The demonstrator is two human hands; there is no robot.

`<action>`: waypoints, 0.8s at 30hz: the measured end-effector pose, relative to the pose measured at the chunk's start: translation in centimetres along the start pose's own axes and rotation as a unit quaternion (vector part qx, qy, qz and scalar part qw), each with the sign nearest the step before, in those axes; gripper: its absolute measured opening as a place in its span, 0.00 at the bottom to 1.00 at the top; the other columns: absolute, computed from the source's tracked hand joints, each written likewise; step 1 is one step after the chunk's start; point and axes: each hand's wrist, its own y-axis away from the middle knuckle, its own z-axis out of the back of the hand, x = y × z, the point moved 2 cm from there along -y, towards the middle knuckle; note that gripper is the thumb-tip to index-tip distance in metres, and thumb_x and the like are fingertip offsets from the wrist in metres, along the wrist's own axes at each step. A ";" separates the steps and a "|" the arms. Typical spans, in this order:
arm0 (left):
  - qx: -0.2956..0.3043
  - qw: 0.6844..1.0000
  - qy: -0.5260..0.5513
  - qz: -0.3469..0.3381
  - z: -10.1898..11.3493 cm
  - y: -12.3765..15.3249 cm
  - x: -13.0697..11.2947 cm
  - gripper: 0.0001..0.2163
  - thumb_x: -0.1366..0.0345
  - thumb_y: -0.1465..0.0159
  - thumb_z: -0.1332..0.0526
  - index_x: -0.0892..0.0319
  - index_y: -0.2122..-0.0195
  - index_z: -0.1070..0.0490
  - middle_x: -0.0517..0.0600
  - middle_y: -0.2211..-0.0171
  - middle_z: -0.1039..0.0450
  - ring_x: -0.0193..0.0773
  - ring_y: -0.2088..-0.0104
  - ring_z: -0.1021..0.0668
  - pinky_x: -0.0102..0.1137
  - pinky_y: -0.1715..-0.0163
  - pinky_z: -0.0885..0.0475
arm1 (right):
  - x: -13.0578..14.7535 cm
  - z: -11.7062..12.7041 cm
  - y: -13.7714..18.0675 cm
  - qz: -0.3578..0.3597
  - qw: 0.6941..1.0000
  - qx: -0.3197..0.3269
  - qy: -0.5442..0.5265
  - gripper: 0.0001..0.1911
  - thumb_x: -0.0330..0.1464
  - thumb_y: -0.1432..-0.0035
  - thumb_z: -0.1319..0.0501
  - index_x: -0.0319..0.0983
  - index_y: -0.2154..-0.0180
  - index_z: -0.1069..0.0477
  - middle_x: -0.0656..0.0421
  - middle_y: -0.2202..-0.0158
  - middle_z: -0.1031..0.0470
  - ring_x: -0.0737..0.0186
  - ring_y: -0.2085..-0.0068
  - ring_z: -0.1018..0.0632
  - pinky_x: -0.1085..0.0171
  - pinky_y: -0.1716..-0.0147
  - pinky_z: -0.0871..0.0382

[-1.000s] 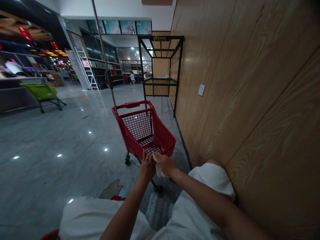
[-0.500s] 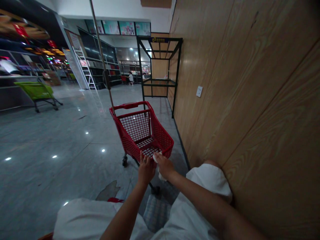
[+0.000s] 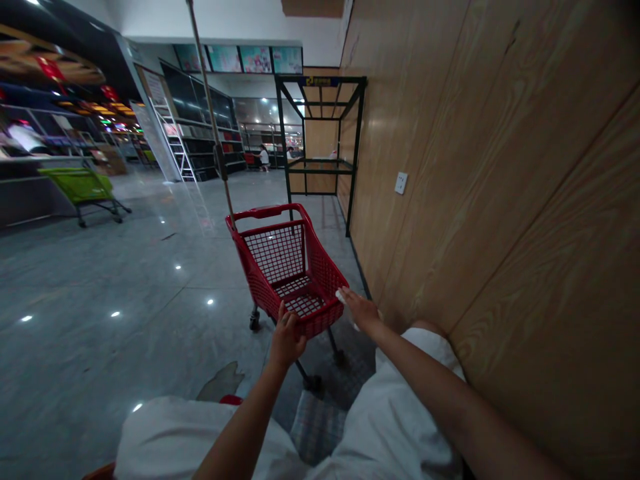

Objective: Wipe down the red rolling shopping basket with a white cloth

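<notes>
A red plastic shopping cart (image 3: pixel 267 287) stands in front of me, its mesh basket holding nothing. My left hand (image 3: pixel 289 338) grips the near rim of the basket, a ring showing on one finger. At the basket's near right corner, my right hand (image 3: pixel 361 311) presses a white cloth (image 3: pixel 341 295) against the rim. Most of the cloth is hidden behind the fingers and palm. A thin pole (image 3: pixel 209 113) with a dark sleeve rises from the cart's handle end.
A wood-panelled wall (image 3: pixel 475 200) runs close along my right. Beyond the cart stands a dark metal rack (image 3: pixel 355 147). A green shopping cart (image 3: pixel 85 187) is at the left, and a white ladder (image 3: pixel 175 143) leans farther back. A checked cloth (image 3: pixel 317 427) lies between my legs.
My right hand has moved right with the white cloth, from beside my left hand to the basket's corner. My left hand keeps its hold on the near rim.
</notes>
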 end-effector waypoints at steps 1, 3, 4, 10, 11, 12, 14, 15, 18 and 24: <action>-0.002 1.000 0.004 0.003 0.0 -0.1 0.0 0.17 0.75 0.52 0.43 0.57 0.60 0.38 0.55 0.57 0.34 0.56 0.35 0.46 0.54 0.41 0.36 | -0.2 0.0 -0.2 -0.018 1.000 0.003 -0.004 0.37 0.17 0.43 0.55 0.45 0.35 0.49 0.58 0.34 0.44 0.58 0.44 0.30 0.59 0.51 0.29; -0.010 1.000 0.009 0.013 -0.2 -0.3 0.0 0.16 0.75 0.52 0.43 0.56 0.62 0.38 0.54 0.59 0.33 0.55 0.35 0.44 0.53 0.40 0.37 | 0.5 -0.1 -0.4 -0.042 0.999 0.005 -0.025 0.36 0.17 0.43 0.55 0.42 0.35 0.48 0.55 0.34 0.45 0.58 0.42 0.32 0.58 0.47 0.32; -0.017 1.000 0.011 0.020 -0.2 -0.3 0.1 0.15 0.75 0.52 0.43 0.56 0.62 0.38 0.54 0.59 0.33 0.54 0.35 0.44 0.53 0.39 0.37 | 1.4 -0.3 -0.3 -0.047 0.998 0.004 -0.038 0.35 0.17 0.43 0.54 0.40 0.35 0.48 0.53 0.34 0.46 0.57 0.40 0.33 0.58 0.46 0.33; -0.033 0.998 0.023 0.042 0.0 -0.4 1.0 0.09 0.69 0.45 0.44 0.57 0.62 0.36 0.54 0.60 0.33 0.54 0.35 0.45 0.53 0.41 0.37 | 8.4 -1.2 0.7 0.050 0.987 0.009 -0.153 0.33 0.19 0.44 0.52 0.35 0.36 0.45 0.50 0.34 0.47 0.57 0.35 0.41 0.59 0.41 0.39; -0.026 0.998 0.026 0.041 0.1 -0.3 1.2 0.07 0.67 0.43 0.45 0.57 0.62 0.35 0.54 0.61 0.33 0.53 0.35 0.44 0.53 0.41 0.37 | 9.3 -1.1 0.8 0.076 0.982 0.015 -0.174 0.33 0.20 0.44 0.51 0.35 0.36 0.45 0.50 0.34 0.45 0.58 0.36 0.40 0.59 0.41 0.40; -0.018 0.999 0.030 0.038 0.2 -0.2 1.3 0.06 0.65 0.40 0.46 0.56 0.62 0.35 0.53 0.61 0.32 0.52 0.36 0.42 0.53 0.40 0.38 | 10.2 -0.9 0.8 0.097 0.976 0.019 -0.194 0.33 0.21 0.44 0.50 0.35 0.37 0.44 0.51 0.35 0.43 0.59 0.36 0.40 0.60 0.40 0.41; -0.009 0.999 0.036 0.031 0.4 -0.1 1.6 0.08 0.62 0.37 0.49 0.55 0.60 0.34 0.51 0.61 0.32 0.49 0.38 0.39 0.52 0.38 0.41 | 11.7 -0.4 0.7 0.113 0.969 0.013 -0.221 0.34 0.23 0.45 0.48 0.35 0.36 0.45 0.51 0.36 0.41 0.60 0.37 0.38 0.61 0.39 0.42; -0.008 0.999 0.037 0.027 0.5 -0.1 1.7 0.09 0.61 0.36 0.50 0.55 0.59 0.34 0.51 0.61 0.32 0.47 0.39 0.37 0.52 0.38 0.43 | 12.3 -0.2 0.7 0.108 0.968 0.004 -0.228 0.34 0.23 0.45 0.48 0.34 0.36 0.45 0.50 0.36 0.41 0.60 0.37 0.38 0.61 0.39 0.43; -0.009 0.999 0.038 0.014 0.4 0.0 1.8 0.12 0.60 0.35 0.51 0.56 0.54 0.35 0.51 0.61 0.31 0.46 0.41 0.34 0.52 0.36 0.46 | 13.8 -0.3 0.6 0.074 0.971 -0.010 -0.228 0.34 0.25 0.44 0.47 0.30 0.36 0.47 0.46 0.36 0.42 0.57 0.36 0.41 0.58 0.38 0.44; -0.016 0.999 0.010 0.029 -0.2 0.2 2.0 0.13 0.62 0.37 0.47 0.58 0.53 0.34 0.55 0.56 0.31 0.50 0.36 0.41 0.51 0.41 0.38 | 13.3 0.2 0.8 0.090 0.966 0.040 -0.239 0.42 0.29 0.49 0.41 0.30 0.35 0.51 0.45 0.35 0.45 0.54 0.36 0.41 0.57 0.40 0.42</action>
